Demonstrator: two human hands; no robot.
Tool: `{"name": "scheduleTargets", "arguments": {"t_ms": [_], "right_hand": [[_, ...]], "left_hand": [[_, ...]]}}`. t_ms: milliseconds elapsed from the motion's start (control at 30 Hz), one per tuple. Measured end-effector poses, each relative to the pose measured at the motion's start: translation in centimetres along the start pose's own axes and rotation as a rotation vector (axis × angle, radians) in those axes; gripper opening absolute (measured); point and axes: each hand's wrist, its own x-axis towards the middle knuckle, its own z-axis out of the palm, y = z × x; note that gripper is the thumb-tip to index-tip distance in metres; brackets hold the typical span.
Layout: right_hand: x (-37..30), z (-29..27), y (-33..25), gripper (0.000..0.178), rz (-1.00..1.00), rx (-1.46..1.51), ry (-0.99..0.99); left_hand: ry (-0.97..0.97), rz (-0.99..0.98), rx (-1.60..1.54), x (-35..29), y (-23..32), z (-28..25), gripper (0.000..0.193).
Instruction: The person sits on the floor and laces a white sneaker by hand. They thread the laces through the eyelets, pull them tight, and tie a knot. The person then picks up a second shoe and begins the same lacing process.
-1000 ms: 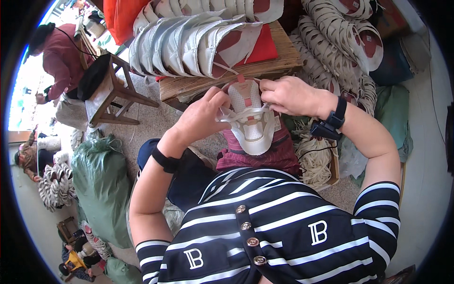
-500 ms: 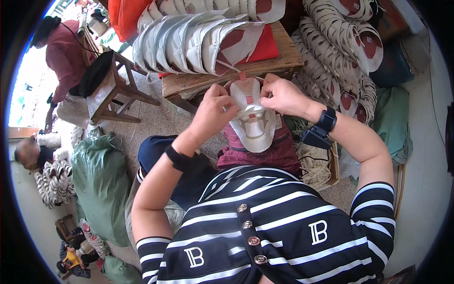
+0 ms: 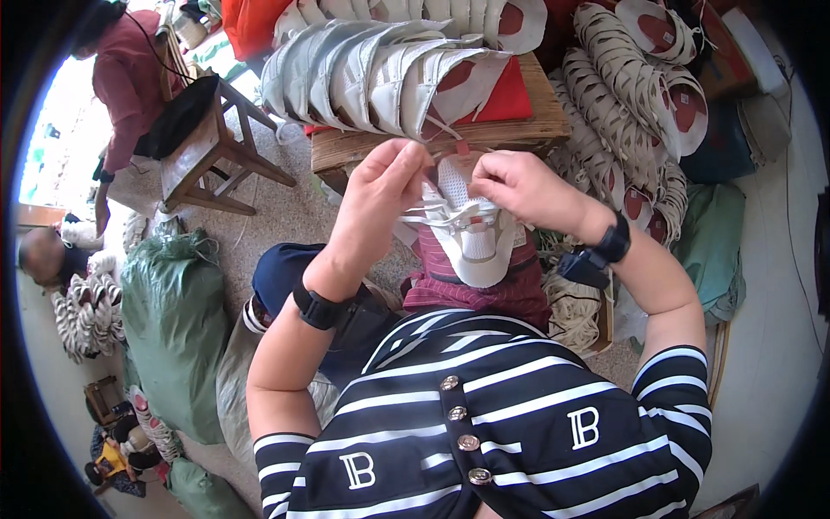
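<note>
A white shoe upper (image 3: 482,264) with mesh panels and a reddish tab rests in my lap, its toe toward me. White shoelace (image 3: 443,210) runs in loose strands across its opening. My left hand (image 3: 385,186) is raised at the upper's left side, thumb and finger pinched on the shoelace. On the other side, my right hand (image 3: 529,192) is closed over the eyelet edge, fingers curled in a pinch on the shoelace. The exact grip points are partly hidden by the fingers.
Ahead, a wooden bench (image 3: 545,112) bears nested rows of white shoe uppers (image 3: 372,82). More uppers (image 3: 627,104) are stacked at right. A box of laces (image 3: 575,320) stands beside my lap. Left are a wooden stool (image 3: 194,156), a green sack (image 3: 173,329) and other people.
My left hand has turned and moved away to the left, drawing lace strands out beside the upper. My right hand has shifted slightly downward. The upper has tilted a little.
</note>
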Motion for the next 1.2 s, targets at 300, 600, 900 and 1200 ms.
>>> {"name": "scheduleTargets", "arguments": {"t_ms": [300,600,900,1200], "right_hand": [[-0.8,2.1,-0.7,0.012,-0.076,-0.734,0.085],[-0.7,2.0,-1.0,0.010,0.070,-0.467,0.055],[-0.6,3.1,0.2,0.012,0.173,-0.386,0.186],[-0.2,1.5,1.0,0.016,0.156,-0.229,0.009]], "left_hand": [[0.079,-0.200,0.177,-1.4,-4.6,1.2,0.034],[0.054,-0.271,0.170,-1.0,-4.4,1.7,0.031],[0.143,-0.013,0.811,-0.4,-5.7,2.3,0.021],[0.206,0.034,0.899,0.0,-6.9,2.3,0.022]]}}
